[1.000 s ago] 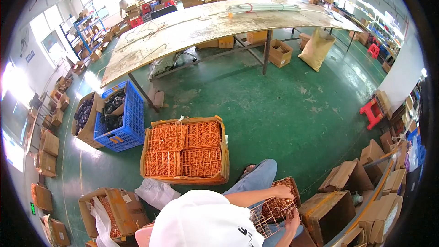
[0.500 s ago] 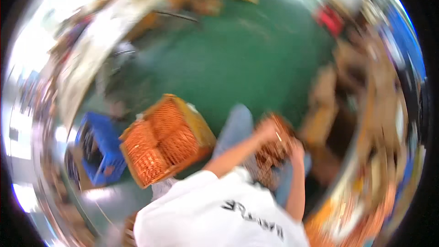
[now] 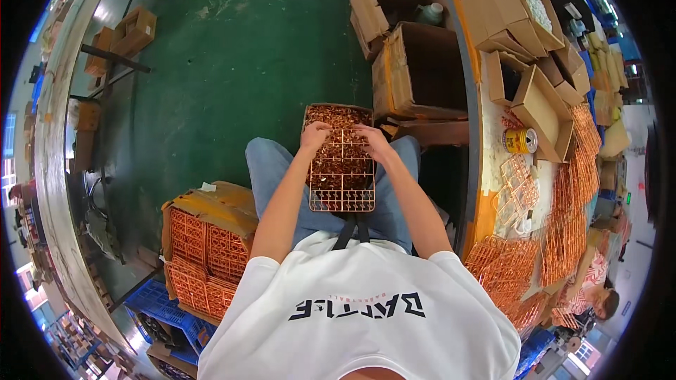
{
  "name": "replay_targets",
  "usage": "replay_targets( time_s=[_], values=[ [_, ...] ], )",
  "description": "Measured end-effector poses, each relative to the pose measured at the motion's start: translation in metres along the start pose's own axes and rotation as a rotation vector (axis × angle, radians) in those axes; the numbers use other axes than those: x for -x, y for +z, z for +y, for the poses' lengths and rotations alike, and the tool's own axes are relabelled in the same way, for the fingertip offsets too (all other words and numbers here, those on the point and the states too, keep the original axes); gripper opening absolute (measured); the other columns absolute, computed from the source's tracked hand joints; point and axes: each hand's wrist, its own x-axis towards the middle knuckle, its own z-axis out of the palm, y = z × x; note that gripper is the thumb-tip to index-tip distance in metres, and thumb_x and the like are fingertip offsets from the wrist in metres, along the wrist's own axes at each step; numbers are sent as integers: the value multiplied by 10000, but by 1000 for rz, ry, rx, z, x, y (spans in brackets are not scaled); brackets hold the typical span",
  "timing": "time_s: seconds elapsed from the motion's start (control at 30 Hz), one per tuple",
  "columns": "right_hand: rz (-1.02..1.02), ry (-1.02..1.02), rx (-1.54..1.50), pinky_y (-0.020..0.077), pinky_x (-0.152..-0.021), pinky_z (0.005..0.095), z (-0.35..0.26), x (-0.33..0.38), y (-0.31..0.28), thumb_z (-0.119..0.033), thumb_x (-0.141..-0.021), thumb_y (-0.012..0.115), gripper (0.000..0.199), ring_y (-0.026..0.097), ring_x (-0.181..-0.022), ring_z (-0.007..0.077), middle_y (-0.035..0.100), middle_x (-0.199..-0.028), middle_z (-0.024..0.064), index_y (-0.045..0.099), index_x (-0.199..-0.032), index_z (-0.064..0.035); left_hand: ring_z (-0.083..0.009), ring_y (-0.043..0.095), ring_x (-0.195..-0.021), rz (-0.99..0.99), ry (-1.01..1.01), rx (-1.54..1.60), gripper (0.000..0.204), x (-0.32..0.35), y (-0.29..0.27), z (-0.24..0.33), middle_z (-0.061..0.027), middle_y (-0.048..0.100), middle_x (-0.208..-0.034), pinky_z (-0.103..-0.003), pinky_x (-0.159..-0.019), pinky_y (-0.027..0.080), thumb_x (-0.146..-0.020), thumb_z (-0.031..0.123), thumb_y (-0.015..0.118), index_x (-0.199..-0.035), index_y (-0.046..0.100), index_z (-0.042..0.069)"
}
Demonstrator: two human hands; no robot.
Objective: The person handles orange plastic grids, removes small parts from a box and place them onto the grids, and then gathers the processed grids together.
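Observation:
A copper-coloured moulded grid frame (image 3: 342,200) lies between my knees, its near end packed with small parts and its far part mostly bare bars. My left hand (image 3: 315,138) holds its left side, fingers curled over the bars. On the opposite side my right hand (image 3: 374,142) grips it with bent fingers, the fingertips partly hidden. Beneath the frame, a box (image 3: 370,108) is filled with many loose, small copper-coloured pieces (image 3: 338,113). Both hands are over this box.
At my left stands a carton (image 3: 236,199) packed with copper-coloured grids, beside blue crates (image 3: 169,313). On my right, a bench (image 3: 482,222) carries stacked grids (image 3: 503,267), a yellow can (image 3: 521,141) and open cartons. More cartons (image 3: 415,74) stand on the green floor. Another person (image 3: 588,288) is at the far right.
The view has turned and become sharp; before, it was heavily blurred. My hands now appear nearer the middle, and the grid frame under them shows plainly.

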Motion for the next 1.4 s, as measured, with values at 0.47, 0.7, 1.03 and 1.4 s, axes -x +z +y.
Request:
replay_targets(
  time_s=[0.47, 0.7, 1.03, 1.4],
  values=[
    [-106, -176, -468, 509, -831, 303, -9, 50, -25, -294, -993, 331, 430, 542, -1126, 248, 525, -1245, 176, 467, -1221, 44, -276, 331, -1283, -392, -93, 368, 599, 71, -26, 16, -106, 436, -1346, -506, -1034, 233, -901, 508, 409, -1368, 355, 137],
    [-163, -304, -604, 428, -960, 387, -23, 90, -7, -298, -986, 346, 454, 464, -1205, 278, 448, -1324, 160, 345, -1304, 26, -175, 611, -928, -481, 67, 489, 321, 128, -50, 22, -77, 605, -1105, -305, -729, 515, -966, 311, 424, -1126, 519, 49],
    [-287, -306, -278, 501, -824, 377, 11, 201, 50, -159, -909, 523, 345, 612, -944, 250, 582, -1121, 120, 476, -1218, -12, -189, 594, -929, -166, 299, 762, 370, 185, -47, 36, -82, 589, -1051, -334, -714, 524, -890, 303, 562, -1148, 491, 48],
    [-378, -496, 71, 462, -884, 343, 27, 209, 47, -9, -867, 524, 322, 570, -1028, 201, 579, -1136, 120, 509, -1186, 30, -117, 597, -839, -85, 510, 431, 187, 257, -55, -2, -49, 622, -924, -271, -693, 517, -882, 143, 574, -1027, 557, 25]
  ],
)
